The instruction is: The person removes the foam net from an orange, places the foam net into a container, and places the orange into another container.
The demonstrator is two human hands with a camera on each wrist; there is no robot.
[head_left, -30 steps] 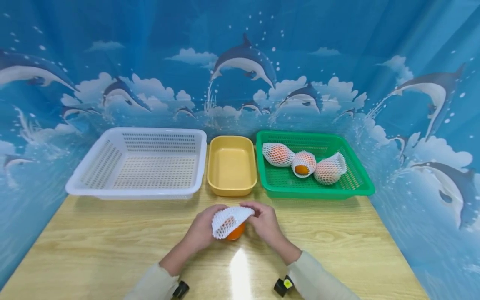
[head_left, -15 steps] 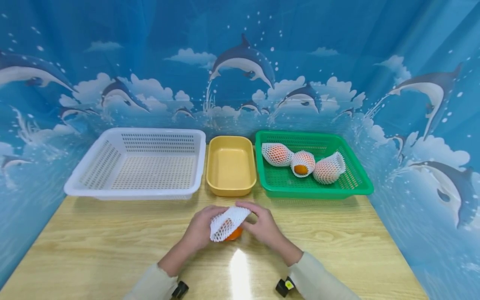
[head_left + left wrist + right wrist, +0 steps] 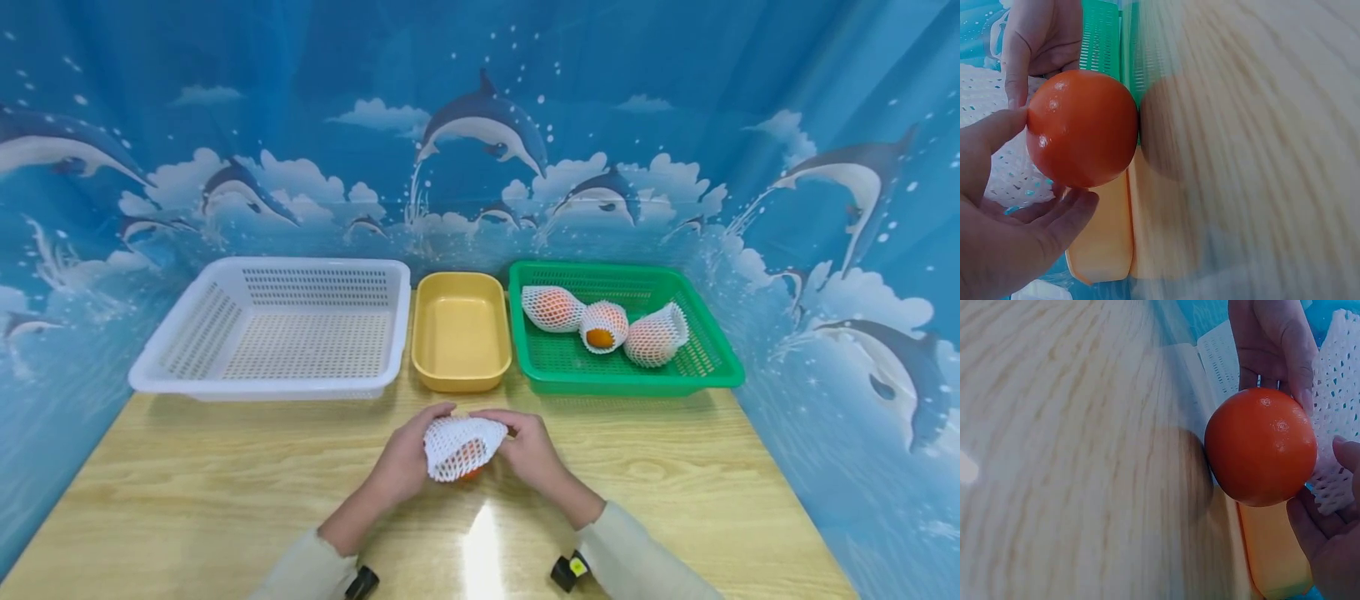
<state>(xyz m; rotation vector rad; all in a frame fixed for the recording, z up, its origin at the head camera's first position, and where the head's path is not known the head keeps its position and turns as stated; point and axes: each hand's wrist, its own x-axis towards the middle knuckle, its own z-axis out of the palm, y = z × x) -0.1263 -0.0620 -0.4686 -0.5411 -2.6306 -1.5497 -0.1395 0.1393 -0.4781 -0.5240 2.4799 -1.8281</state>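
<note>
Above the wooden table, a white foam fruit net [image 3: 456, 440] sits over a round orange-red fruit [image 3: 1084, 128]. The fruit's smooth, shiny underside is bare in both wrist views, while the net covers its top in the head view. My left hand [image 3: 405, 458] holds the fruit from the left, its thumb and fingers curved about the side. On the other side, my right hand [image 3: 531, 450] pinches the net's edge between thumb and fingers, and its lower fingers [image 3: 1310, 528] lie close under the fruit. Some fingertips are hidden behind the net and the fruit.
A white plastic basket [image 3: 270, 385] stands at the back left and a yellow tray [image 3: 462, 383] at the back middle. The green basket [image 3: 637, 386] at the back right contains three netted fruits [image 3: 603, 327]. Behind them hangs a dolphin-print curtain [image 3: 480, 125].
The net has come down further over the fruit, so less orange shows from above. My right fingers shifted along the net's edge. The baskets and tray stay put.
</note>
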